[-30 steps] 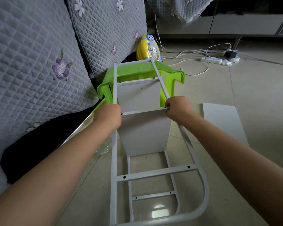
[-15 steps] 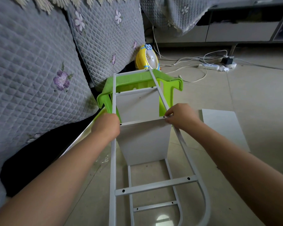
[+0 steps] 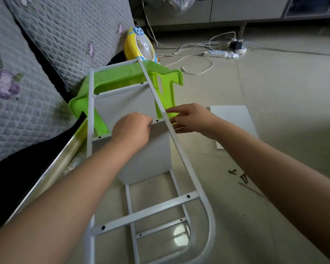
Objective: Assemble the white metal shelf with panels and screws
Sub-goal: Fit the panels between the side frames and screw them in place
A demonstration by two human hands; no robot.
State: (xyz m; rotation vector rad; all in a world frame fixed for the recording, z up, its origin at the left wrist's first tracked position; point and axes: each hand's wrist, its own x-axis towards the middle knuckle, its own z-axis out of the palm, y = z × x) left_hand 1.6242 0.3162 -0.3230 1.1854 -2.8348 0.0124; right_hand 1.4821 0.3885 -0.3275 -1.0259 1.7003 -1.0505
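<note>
We steadied white frame [image 3: 171,130]: left hand [image 3: 131,130] curled on panel [image 3: 147,159] edge; right hand [image 3: 189,119] pinched rail. Best: align holes before screws [image 3: 238,175].

Soft, even daylight fills the room, with a bright glare spot on the glossy floor [image 3: 181,235]. Wide-angle lens bends the edges; the near forearms look slightly soft.

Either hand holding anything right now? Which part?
Left hand grips the white panel at its top edge; right hand pinches the frame rail beside it.
</note>
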